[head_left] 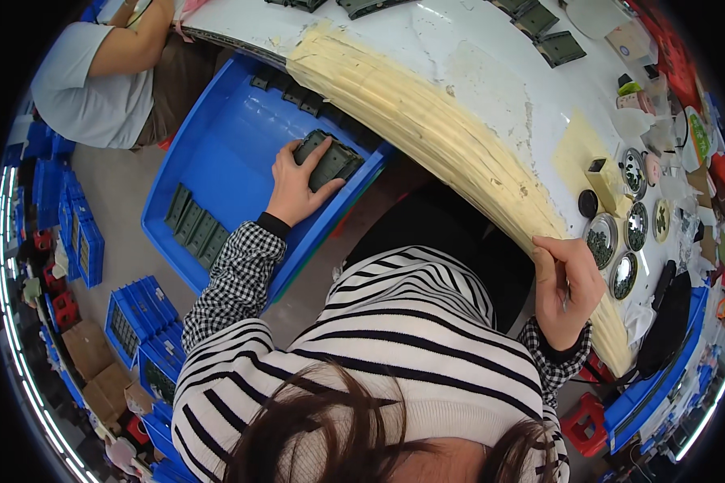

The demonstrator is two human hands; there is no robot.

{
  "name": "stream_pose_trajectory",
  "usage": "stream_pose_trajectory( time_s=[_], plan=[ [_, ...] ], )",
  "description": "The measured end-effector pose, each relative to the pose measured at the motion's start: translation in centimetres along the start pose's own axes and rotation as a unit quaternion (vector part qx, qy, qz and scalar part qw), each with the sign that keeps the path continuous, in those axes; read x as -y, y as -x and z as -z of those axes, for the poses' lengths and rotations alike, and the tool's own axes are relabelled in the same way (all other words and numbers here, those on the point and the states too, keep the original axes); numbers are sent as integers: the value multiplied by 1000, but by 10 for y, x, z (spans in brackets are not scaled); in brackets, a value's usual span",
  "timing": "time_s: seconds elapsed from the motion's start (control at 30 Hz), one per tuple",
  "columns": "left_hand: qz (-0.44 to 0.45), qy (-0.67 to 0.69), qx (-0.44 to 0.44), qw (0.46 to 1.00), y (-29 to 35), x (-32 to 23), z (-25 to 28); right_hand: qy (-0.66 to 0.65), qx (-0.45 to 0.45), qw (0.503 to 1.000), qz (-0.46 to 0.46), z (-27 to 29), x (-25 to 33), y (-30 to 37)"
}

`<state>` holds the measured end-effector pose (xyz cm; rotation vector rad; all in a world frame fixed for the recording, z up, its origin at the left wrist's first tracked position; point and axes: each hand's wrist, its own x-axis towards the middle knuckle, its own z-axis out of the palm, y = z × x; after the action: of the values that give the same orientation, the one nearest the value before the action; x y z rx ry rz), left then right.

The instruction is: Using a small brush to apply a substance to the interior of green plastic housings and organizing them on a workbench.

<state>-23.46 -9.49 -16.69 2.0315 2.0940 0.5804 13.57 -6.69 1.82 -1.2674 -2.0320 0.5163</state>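
Observation:
My left hand reaches into a blue plastic bin. Its fingers and thumb are spread around a block of dark green rectangular plastic parts near the bin's right side. More of these green parts lie in a row at the bin's near left, and another row sits along its far side, partly under the table edge. Over the tape-covered table edge, my right hand is closed, with thumb and forefinger pinched together. Anything between those fingertips is too small or hidden to make out.
Yellowish tape covers the edge of the white table. Several round metal dishes of small dark pieces stand to the right. Green parts lie at the far side. Another person sits at far left, beyond stacked blue crates.

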Motion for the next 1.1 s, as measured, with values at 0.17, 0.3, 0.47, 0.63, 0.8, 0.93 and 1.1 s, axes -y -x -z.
stream_pose_trajectory(
  time_s=[0.17,0.3,0.47,0.63,0.8,0.93,1.1],
  plan=[
    [17,58,-9,998,-5,2,6,-5,1,1000,4,-3,3,-3],
    [21,79,-61,995,-11,-2,13,3,-2,1000,2,-2,2,-4],
    [61,34,-131,989,-15,28,14,3,-5,1000,4,-2,-1,-4],
    [64,6,-111,992,-20,55,14,-5,3,1000,9,-2,0,-7],
    [72,20,-82,994,-22,62,5,-9,3,1000,17,-3,-2,-6],
    [105,-15,-87,991,-25,72,6,-3,9,1000,6,-3,0,-7],
    [57,-36,-80,995,-19,66,-6,-8,8,1000,-3,-5,2,-8]
  ],
)
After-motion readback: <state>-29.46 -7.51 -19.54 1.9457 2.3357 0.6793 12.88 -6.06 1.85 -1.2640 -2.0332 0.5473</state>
